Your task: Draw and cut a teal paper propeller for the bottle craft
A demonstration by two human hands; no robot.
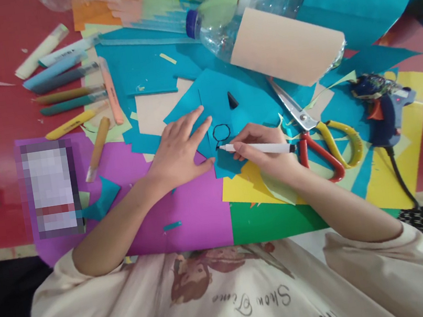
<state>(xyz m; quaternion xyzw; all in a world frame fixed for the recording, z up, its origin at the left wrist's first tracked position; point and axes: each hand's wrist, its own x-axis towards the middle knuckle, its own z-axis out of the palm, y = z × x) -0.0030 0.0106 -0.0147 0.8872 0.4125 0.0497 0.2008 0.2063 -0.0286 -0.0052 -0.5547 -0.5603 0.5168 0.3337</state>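
My right hand [264, 153] grips a white marker [257, 147], whose black tip rests on a teal paper piece [224, 109]. A black oval outline [221, 132] is drawn on that paper just above the tip. My left hand [178, 150] lies flat with fingers spread, pressing the same teal paper down to the left of the outline. A small black triangle [232, 101] sits on the paper farther up.
Scissors with red and yellow handles [321, 136] lie right of my right hand. A blue glue gun [381, 109] with its cord rests at the right. Several markers [66, 90] lie at the upper left. A clear plastic bottle [238, 17] lies beyond. Purple [188, 215], yellow and green sheets cover the table.
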